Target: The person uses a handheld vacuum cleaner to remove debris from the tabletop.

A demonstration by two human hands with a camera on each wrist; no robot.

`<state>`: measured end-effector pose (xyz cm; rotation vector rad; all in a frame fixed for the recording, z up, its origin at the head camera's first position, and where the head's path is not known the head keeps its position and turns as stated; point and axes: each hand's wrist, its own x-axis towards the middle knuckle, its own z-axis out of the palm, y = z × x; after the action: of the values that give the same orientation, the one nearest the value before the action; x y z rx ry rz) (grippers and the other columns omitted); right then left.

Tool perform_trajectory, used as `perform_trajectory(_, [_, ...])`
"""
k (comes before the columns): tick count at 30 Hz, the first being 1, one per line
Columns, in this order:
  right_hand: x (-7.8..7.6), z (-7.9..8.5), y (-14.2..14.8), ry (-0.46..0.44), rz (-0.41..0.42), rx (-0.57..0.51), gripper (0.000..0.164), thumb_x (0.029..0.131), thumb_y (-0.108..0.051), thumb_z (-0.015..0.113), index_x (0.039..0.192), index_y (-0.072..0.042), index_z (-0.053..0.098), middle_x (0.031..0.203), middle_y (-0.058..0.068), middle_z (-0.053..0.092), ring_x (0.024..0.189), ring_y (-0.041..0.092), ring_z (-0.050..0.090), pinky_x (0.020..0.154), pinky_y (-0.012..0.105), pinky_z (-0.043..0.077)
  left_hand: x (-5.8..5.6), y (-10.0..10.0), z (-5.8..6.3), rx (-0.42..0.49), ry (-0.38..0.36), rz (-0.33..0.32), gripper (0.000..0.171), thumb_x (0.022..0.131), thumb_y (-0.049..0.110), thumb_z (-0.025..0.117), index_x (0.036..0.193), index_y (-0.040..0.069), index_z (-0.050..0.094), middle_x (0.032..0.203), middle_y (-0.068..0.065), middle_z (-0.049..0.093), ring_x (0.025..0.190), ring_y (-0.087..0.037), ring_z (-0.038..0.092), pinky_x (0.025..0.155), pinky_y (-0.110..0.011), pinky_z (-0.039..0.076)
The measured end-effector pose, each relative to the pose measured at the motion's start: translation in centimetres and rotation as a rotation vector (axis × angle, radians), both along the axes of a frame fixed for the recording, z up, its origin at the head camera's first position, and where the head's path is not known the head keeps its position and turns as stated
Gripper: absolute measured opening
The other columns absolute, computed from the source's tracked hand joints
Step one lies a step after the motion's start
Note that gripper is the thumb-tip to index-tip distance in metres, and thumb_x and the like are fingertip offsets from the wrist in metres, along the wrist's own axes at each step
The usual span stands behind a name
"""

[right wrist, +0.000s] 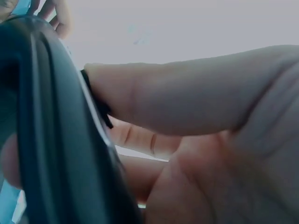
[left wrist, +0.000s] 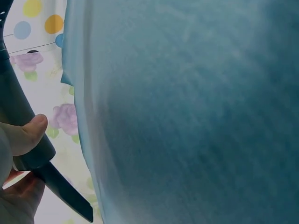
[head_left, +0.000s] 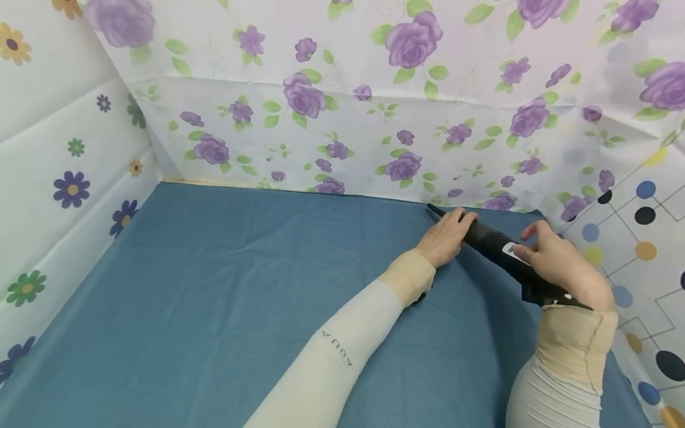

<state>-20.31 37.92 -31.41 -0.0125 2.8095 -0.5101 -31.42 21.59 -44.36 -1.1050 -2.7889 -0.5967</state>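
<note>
A black handheld vacuum cleaner (head_left: 489,241) with a white label and a narrow flat nozzle (head_left: 434,210) slants over the far right of the blue cloth. My left hand (head_left: 445,236) grips its front end, where the nozzle joins the body. In the left wrist view the thumb (left wrist: 33,133) lies along the dark barrel, with fingers round the nozzle's base (left wrist: 65,192). Farther back, my right hand (head_left: 564,267) holds the body, its thumb near the label. The right wrist view shows the dark casing (right wrist: 70,135) up close between thumb and fingers. The nozzle tip points at the cloth's back edge.
Blue cloth (head_left: 214,309) covers the table. A purple-rose sheet (head_left: 364,131) rises behind its far edge. Flower-print sheeting (head_left: 69,148) stands at the left, and a dotted, lined sheet (head_left: 637,285) at the right, close to my right arm.
</note>
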Motion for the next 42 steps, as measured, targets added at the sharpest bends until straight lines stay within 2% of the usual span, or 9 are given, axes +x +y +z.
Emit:
perform_trajectory(5, [0.15, 0.05, -0.13, 0.004, 0.016, 0.009, 0.036, 0.103, -0.031, 0.044, 0.116, 0.002, 0.039, 0.098, 0.026, 0.059, 0.074, 0.029, 0.055, 0.057, 0.037, 0.043, 0.01, 0.01, 0.08, -0.020, -0.009, -0.012, 0.059, 0.095, 0.022, 0.059, 0.147, 0.025, 0.029, 0.143, -0.002, 0.035, 0.127, -0.014, 0.040, 0.087, -0.023, 0.048])
perform_trajectory(8, [0.18, 0.08, -0.05, 0.013, 0.031, 0.005, 0.035, 0.103, -0.030, 0.044, 0.115, 0.002, 0.040, 0.096, 0.025, 0.060, 0.073, 0.028, 0.055, 0.057, 0.037, 0.043, 0.01, 0.05, 0.03, -0.025, -0.012, -0.014, 0.060, 0.096, 0.023, 0.058, 0.147, 0.025, 0.028, 0.143, -0.002, 0.034, 0.126, -0.014, 0.040, 0.088, -0.023, 0.048])
perform_trajectory(23, [0.08, 0.18, 0.11, 0.014, 0.030, 0.005, 0.034, 0.103, -0.030, 0.045, 0.117, 0.001, 0.041, 0.095, 0.024, 0.061, 0.073, 0.027, 0.055, 0.057, 0.037, 0.042, 0.10, 0.09, 0.06, -0.012, -0.034, -0.015, 0.059, 0.095, 0.024, 0.059, 0.146, 0.027, 0.030, 0.141, 0.000, 0.035, 0.123, -0.013, 0.042, 0.089, -0.023, 0.047])
perform_trajectory(37, [-0.15, 0.17, 0.32, 0.014, 0.041, 0.008, 0.033, 0.103, -0.027, 0.044, 0.118, 0.002, 0.041, 0.098, 0.027, 0.060, 0.075, 0.030, 0.056, 0.059, 0.038, 0.043, -0.18, -0.14, 0.05, -0.022, -0.017, -0.019, 0.059, 0.095, 0.025, 0.059, 0.146, 0.026, 0.030, 0.140, -0.002, 0.036, 0.123, -0.014, 0.042, 0.088, -0.024, 0.047])
perform_trajectory(42, [-0.16, 0.06, 0.63, 0.010, 0.051, 0.003, 0.034, 0.103, -0.028, 0.043, 0.119, 0.001, 0.040, 0.100, 0.028, 0.060, 0.079, 0.031, 0.056, 0.061, 0.038, 0.044, -0.09, -0.39, 0.13, -0.015, 0.006, -0.001, 0.060, 0.094, 0.025, 0.061, 0.146, 0.026, 0.029, 0.141, -0.003, 0.036, 0.127, -0.015, 0.039, 0.093, -0.025, 0.046])
